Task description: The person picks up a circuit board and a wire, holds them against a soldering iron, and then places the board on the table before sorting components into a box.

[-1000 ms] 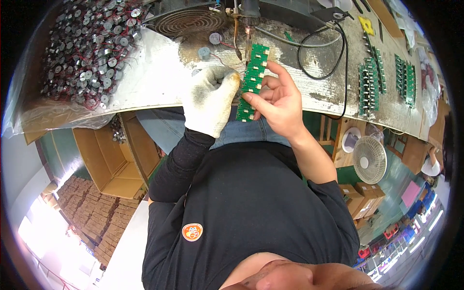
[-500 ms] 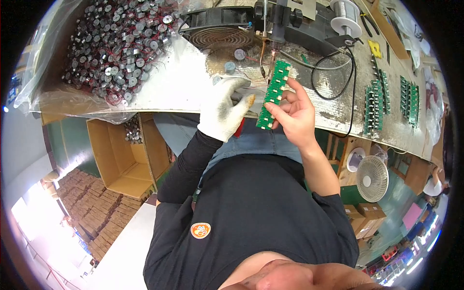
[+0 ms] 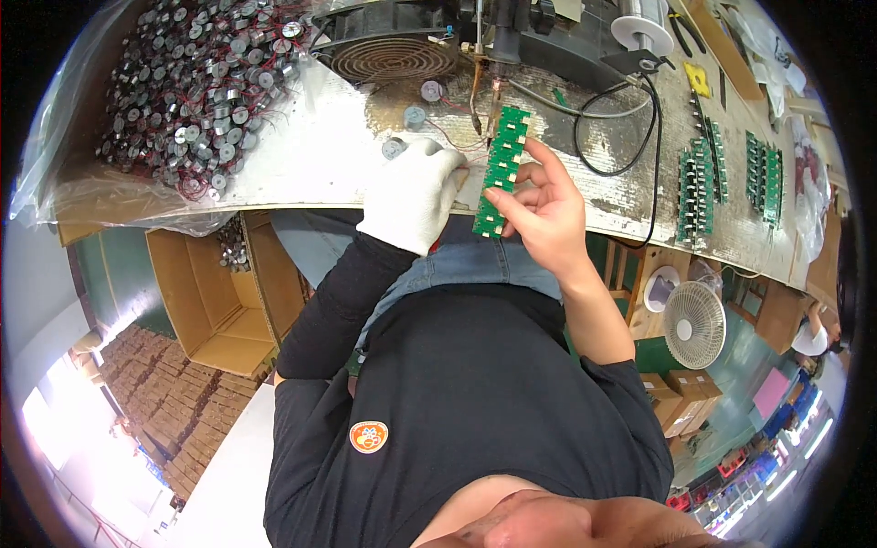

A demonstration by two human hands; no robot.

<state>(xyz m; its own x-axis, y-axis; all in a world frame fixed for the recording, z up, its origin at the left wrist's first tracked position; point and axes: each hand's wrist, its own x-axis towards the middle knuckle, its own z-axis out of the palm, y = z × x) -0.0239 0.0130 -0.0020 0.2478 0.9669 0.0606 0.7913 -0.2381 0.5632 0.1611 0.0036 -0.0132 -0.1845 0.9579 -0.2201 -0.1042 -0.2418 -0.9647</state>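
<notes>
Since 0.5 s ago we have lifted the long green circuit board strip [image 3: 501, 172] up-frame, its top now under the soldering tip [image 3: 494, 91]. Our bare right hand [image 3: 541, 215] pinches it; our white-gloved left hand [image 3: 413, 199] rests curled beside it, grasp unclear.

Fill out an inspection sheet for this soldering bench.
Surface: worn grey benchtop.
Job's things: long green circuit board strip, upper end under the soldering tip.
Clutter: heap of small silver cylindrical parts with red wires on clear plastic; three loose ones; more green board strips.
Hands: white-gloved left hand on the bench edge beside the strip; bare right hand pinches the strip.
Cables: black cable looped on the bench.
Surroundings: black round fan, open cardboard box, white floor fan.
</notes>
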